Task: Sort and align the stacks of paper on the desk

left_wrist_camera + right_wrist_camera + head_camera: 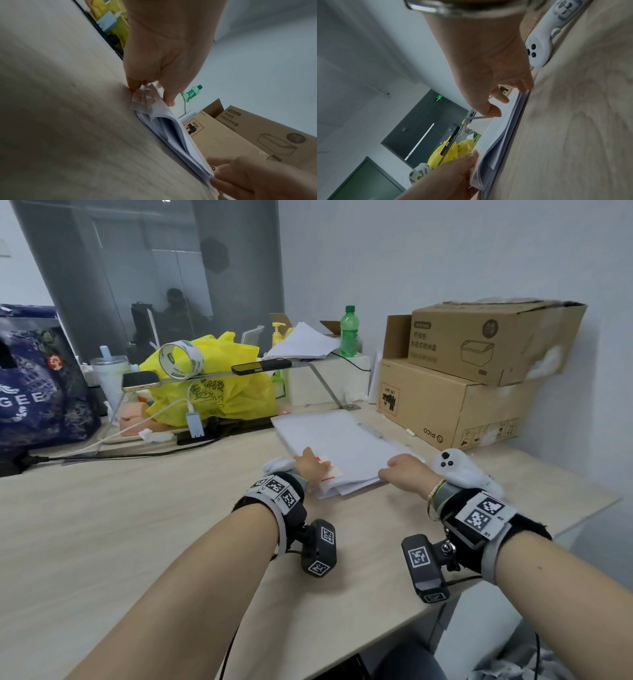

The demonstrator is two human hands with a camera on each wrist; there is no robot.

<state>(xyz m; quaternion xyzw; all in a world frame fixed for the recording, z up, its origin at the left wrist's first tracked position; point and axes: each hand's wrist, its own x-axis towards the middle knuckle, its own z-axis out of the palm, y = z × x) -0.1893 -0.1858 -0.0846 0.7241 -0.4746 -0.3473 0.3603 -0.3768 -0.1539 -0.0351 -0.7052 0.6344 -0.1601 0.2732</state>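
A stack of white paper [342, 443] lies askew on the wooden desk [137, 525], its sheets fanned and uneven at the near edge [173, 134]. Small red-and-white slips [329, 470] stick out at its near left corner. My left hand [310, 467] pinches that corner, thumb [169, 100] on top and fingers underneath. My right hand [394, 470] grips the near right corner, thumb [494, 112] on the top sheet and fingers [523, 86] curled at the edge. A second loose pile of paper [301, 342] lies on the raised shelf behind.
Two cardboard boxes [455, 405] are stacked right of the paper. A white controller [452, 465] lies beside my right wrist. Behind are a clear shelf with a phone [262, 367], a tape roll [180, 359], a yellow bag [212, 392], a green bottle [349, 332] and cables.
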